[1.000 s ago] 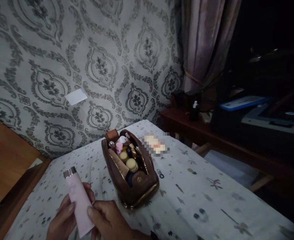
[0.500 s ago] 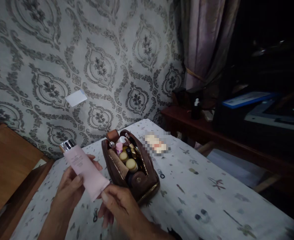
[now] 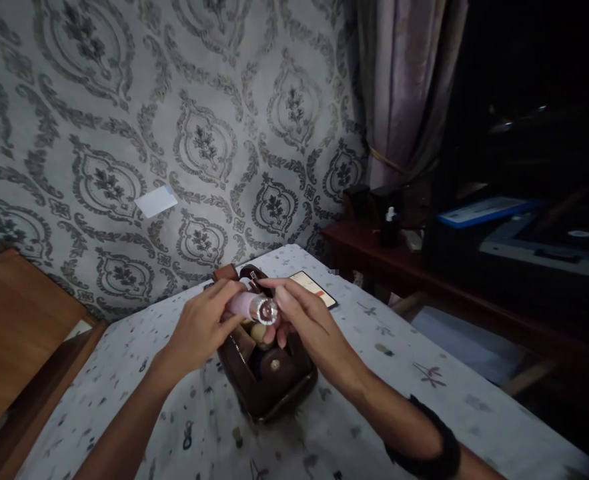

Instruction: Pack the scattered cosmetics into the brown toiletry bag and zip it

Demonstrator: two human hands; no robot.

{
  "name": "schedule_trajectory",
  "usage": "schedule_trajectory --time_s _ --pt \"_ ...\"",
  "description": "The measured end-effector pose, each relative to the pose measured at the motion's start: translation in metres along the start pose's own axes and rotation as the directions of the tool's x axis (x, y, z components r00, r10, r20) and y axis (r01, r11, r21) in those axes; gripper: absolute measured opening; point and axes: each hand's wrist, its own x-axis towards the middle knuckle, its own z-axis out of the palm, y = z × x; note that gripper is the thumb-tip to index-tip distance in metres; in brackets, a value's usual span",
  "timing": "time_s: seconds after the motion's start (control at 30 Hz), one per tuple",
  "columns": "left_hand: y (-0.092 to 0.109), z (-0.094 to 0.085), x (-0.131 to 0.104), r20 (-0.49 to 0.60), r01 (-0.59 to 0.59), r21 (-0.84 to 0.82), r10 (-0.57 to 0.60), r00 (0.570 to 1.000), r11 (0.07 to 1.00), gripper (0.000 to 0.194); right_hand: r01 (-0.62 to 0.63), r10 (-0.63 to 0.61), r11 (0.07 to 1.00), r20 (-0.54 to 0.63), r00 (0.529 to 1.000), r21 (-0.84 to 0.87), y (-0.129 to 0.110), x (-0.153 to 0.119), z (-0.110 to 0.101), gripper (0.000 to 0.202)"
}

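Observation:
A pink cosmetic tube (image 3: pixel 241 305) with a shiny silver cap is tilted over the brown leather cosmetic bag (image 3: pixel 274 387), its cap end facing me. My left hand (image 3: pixel 201 320) is closed around the tube's body. At the cap, my right hand (image 3: pixel 307 320) has its thumb against the side and its fingers curled below, the index finger stretched across above. Both hands hide much of the bag's opening. A round pale-gold lid (image 3: pixel 258 333) shows inside it, under the tube.
A phone with a lit screen (image 3: pixel 314 288) lies behind my right hand on the patterned white tablecloth (image 3: pixel 174 407). To the right, a dark red desk (image 3: pixel 364 250) carries a small dropper bottle (image 3: pixel 389 227). A wooden panel (image 3: pixel 24 333) stands at the left.
Both hands have carried the pink tube right and over the bag, turning its cap from the upper left toward me. My right hand has shifted from the tube's flat end to its cap.

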Motion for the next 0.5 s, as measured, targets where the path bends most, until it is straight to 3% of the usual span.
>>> schedule_trajectory --time_s 0.13,0.23,0.37,0.5 --pt "-0.001 0.004 0.011 0.111 -0.030 0.217 0.006 0.994 0.976 0.025 -0.062 0.072 0.980 0.049 0.996 -0.188 0.002 0.009 -0.005 0.048" --pt "-0.003 0.006 0.015 0.133 -0.026 0.266 -0.010 0.991 0.964 0.031 -0.109 0.118 0.967 0.025 0.993 -0.231 0.006 0.015 -0.005 0.040" --pt "-0.013 0.002 0.012 0.071 0.010 0.083 -0.016 0.997 0.996 0.029 -0.076 0.058 0.956 -0.072 0.996 -0.284 0.016 0.020 -0.003 0.036" --pt "-0.037 0.003 -0.004 -0.141 0.074 -0.152 -0.096 0.985 0.986 0.030 -0.010 -0.059 0.915 -0.159 0.985 -0.402 0.028 0.018 0.001 0.035"
